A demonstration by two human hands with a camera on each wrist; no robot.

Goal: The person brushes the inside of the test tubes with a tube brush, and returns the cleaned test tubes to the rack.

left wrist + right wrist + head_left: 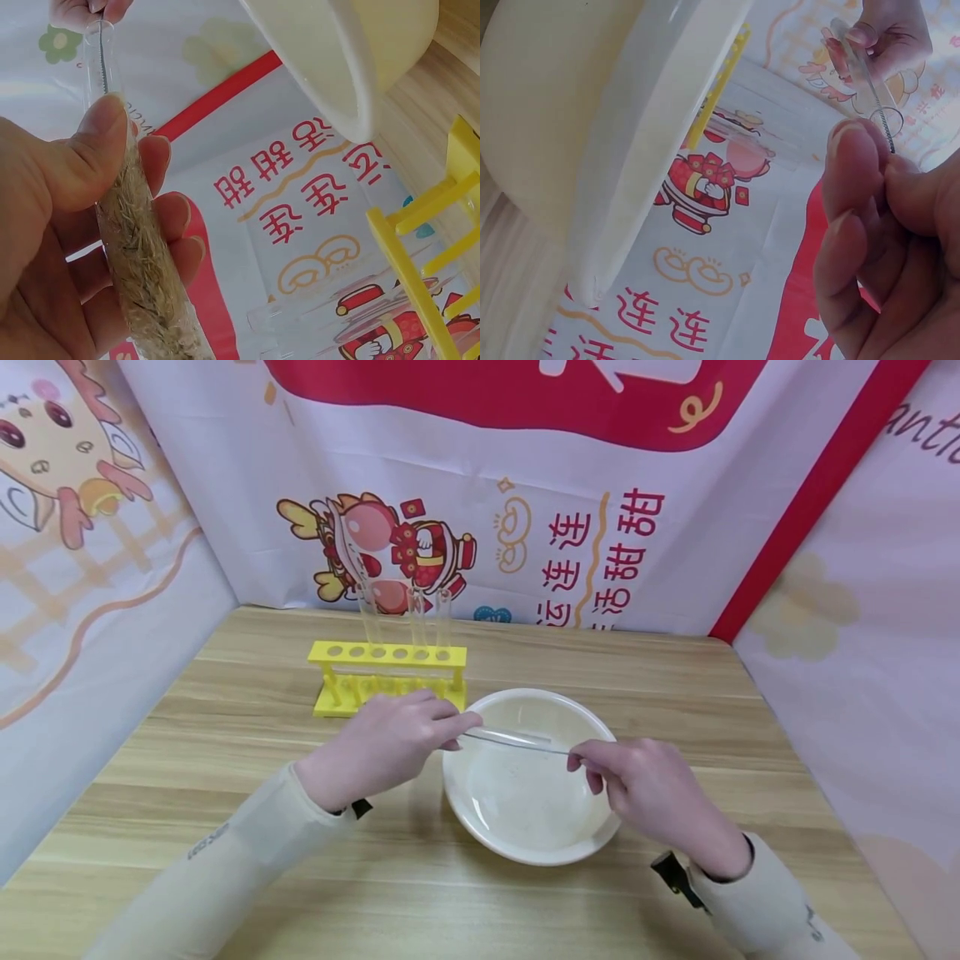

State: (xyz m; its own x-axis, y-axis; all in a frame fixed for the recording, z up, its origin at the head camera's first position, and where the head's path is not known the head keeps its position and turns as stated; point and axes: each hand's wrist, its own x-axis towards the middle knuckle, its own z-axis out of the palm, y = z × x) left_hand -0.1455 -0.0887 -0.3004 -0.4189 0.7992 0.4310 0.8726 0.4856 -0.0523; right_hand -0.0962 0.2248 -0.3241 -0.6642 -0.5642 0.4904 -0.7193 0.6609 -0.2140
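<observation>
My left hand point(386, 739) grips a clear glass test tube point(510, 735), held nearly level above a white bowl point(517, 827). In the left wrist view the bristles of a test tube brush point(142, 247) fill the tube's lower part, and its twisted wire runs out of the mouth. To the right, my right hand point(648, 785) pinches that wire point(886, 127) between thumb and fingertips, just beyond the tube's mouth. The right wrist view shows the tube's mouth close to those fingertips. In the head view the left fingers hide the closed end of the tube.
A yellow test tube rack point(386, 653) stands behind the left hand, with several upright glass tubes point(442, 622) in its right half and middle. The wooden table point(487, 910) ends at a printed cloth backdrop point(450, 452) behind and at both sides.
</observation>
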